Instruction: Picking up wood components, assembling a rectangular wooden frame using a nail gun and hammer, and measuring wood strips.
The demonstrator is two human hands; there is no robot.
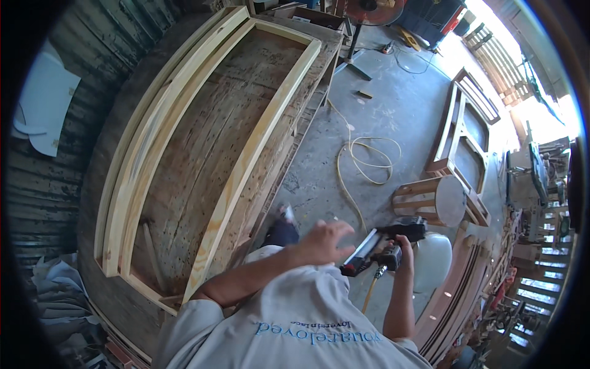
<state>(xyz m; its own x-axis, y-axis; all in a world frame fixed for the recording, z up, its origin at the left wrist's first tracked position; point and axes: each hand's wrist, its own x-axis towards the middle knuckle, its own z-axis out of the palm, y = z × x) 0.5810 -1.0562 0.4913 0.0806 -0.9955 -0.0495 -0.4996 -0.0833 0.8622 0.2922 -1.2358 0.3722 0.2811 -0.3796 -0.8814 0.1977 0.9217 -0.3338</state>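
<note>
Nail gun point(384, 246) sits at five o'clock, gripped in the right hand point(402, 246); the left hand point(326, 240) hovers spread beside its magazine, seemingly checking or loading it. Next likely needs aiming at the wooden frame point(246, 160) at ten o'clock. Its nose is blurred, trigger finger hidden.
</note>
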